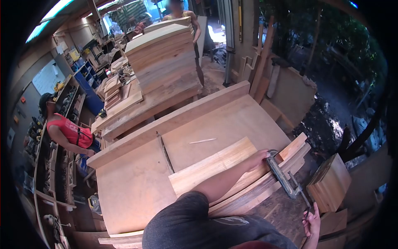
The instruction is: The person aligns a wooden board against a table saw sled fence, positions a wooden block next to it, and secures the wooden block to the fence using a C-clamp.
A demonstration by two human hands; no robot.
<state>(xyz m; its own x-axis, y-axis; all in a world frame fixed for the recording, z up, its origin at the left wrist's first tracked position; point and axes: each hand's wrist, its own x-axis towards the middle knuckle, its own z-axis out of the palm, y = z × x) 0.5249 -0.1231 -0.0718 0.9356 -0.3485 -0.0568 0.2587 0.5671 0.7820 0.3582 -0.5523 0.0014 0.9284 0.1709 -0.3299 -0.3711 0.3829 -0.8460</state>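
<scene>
A metal C-clamp (284,176) sits tilted at the right edge of the workbench, its upper jaw over a stack of boards and its screw below. My left hand (258,160) reaches across a light wooden board (215,159) and closes on the clamp's upper end; some of its fingers are hidden. Lower right, beyond the bench edge, my right hand (311,224) has its fingers on the clamp's screw handle (307,213), index finger raised. A short wood block (292,147) lies beside the upper jaw. Curved stacked boards (253,189) run along the near edge.
The plywood bench top (128,186) has a long raised rail (174,122) at its far side and a thin wood sliver (203,141) on it. A board stack (166,62) stands behind. Wooden blocks (329,182) sit at right. A person in red (72,130) stands left; another is behind the stack.
</scene>
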